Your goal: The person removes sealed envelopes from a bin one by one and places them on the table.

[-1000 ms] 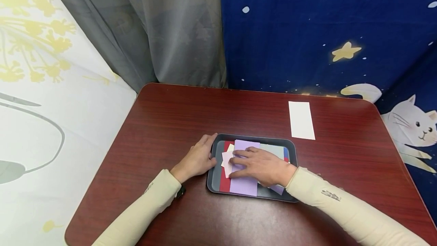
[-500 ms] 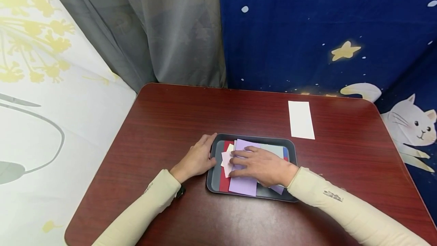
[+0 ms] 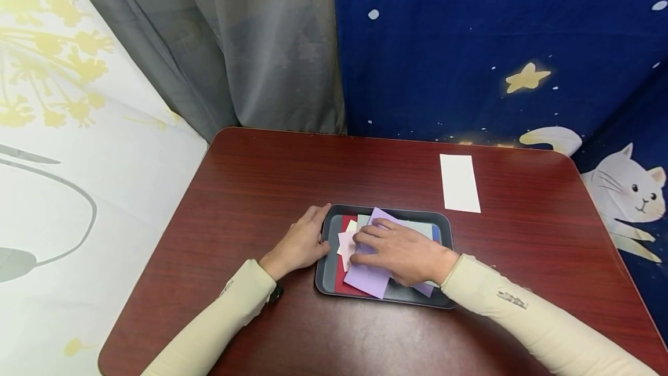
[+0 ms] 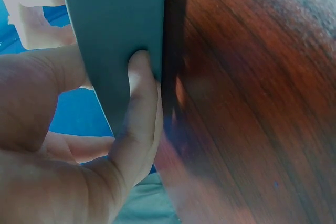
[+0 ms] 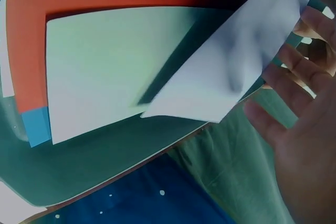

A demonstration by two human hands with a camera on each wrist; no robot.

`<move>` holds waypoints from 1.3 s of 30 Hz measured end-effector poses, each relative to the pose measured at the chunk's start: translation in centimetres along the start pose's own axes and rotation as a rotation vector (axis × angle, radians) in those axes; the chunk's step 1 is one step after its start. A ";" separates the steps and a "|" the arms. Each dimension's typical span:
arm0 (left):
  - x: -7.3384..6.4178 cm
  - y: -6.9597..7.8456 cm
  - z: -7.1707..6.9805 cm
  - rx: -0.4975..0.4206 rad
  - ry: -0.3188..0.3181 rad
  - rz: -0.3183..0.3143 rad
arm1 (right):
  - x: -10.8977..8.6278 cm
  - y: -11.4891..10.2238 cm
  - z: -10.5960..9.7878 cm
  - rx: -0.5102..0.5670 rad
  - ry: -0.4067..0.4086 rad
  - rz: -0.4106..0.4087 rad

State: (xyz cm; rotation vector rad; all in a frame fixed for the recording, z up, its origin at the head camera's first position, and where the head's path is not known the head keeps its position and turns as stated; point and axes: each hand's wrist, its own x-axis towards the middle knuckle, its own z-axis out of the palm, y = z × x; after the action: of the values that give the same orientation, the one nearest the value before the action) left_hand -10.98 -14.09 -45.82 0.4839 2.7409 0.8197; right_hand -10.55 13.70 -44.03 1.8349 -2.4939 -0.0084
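A dark grey tray [image 3: 326,280] holds several coloured paper cards. My left hand [image 3: 297,245] grips its left edge; in the left wrist view the thumb [image 4: 140,85] presses one side of the tray wall and the fingers lie on the other side. Over the cards, my right hand [image 3: 409,254] pinches a purple card [image 3: 367,281], which lies slanted across the pile. The right wrist view shows this card [image 5: 226,72] raised at an angle above a pale green card [image 5: 100,69]. The right palm hides part of the pile.
Beneath and beside the purple card lie a red card [image 3: 340,286], a pale pink card [image 3: 345,248] and a blue strip [image 3: 436,232]. A white paper [image 3: 460,183] rests on the reddish-brown table [image 3: 261,167] behind the tray. Curtains [image 3: 282,45] hang along the far edge.
The purple card has turned clockwise under my right hand, its far end swinging right and its near end left. The right fingers have curled in more. My left hand and the tray stay in place.
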 end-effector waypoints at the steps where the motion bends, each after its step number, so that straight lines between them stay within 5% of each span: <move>1: 0.0 0.0 0.0 -0.001 0.001 -0.001 | 0.0 0.0 0.0 -0.001 -0.002 0.004; 12: 0.1 -0.4 0.1 -0.018 0.008 0.026 | -0.2 0.2 -0.3 -0.041 0.008 0.023; 21: 2.1 -5.3 3.6 -0.018 0.053 0.100 | -0.6 0.6 -0.8 -0.017 -0.038 0.072; 26: 1.1 -3.2 2.0 -0.018 0.045 0.101 | -0.8 1.0 -1.1 -0.038 -0.028 0.076; 32: -0.1 0.0 0.0 0.004 0.000 0.012 | -1.0 1.5 -1.0 -0.055 -0.041 0.102; 39: 0.0 -0.6 0.2 -0.012 0.021 0.059 | -1.3 2.2 -1.0 -0.058 -0.034 0.127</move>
State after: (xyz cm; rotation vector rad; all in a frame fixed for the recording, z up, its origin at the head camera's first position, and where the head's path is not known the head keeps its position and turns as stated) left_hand -11.04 -14.48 -46.31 0.5588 2.7508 0.8594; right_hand -12.22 15.63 -43.02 1.6655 -2.5997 -0.1068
